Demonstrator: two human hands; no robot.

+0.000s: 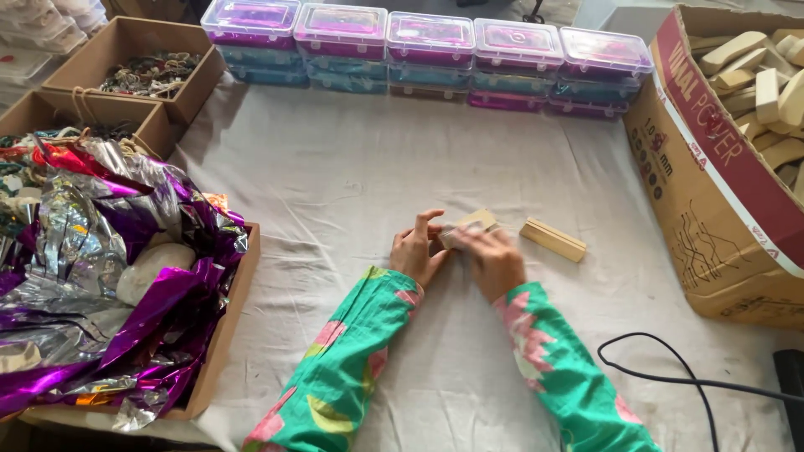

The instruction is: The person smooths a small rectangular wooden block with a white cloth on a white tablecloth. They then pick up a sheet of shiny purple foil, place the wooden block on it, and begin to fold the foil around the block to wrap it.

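I judge the wrapping step is underway: my left hand (416, 249) and right hand (494, 261) both grip the small pale wooden block (471, 224), needing steady folding next.

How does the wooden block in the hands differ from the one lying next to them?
The held wooden block is partly hidden between the left hand and the right hand; the loose wooden block lies untouched and fully visible on the cloth, looking longer. Both are pale wood.
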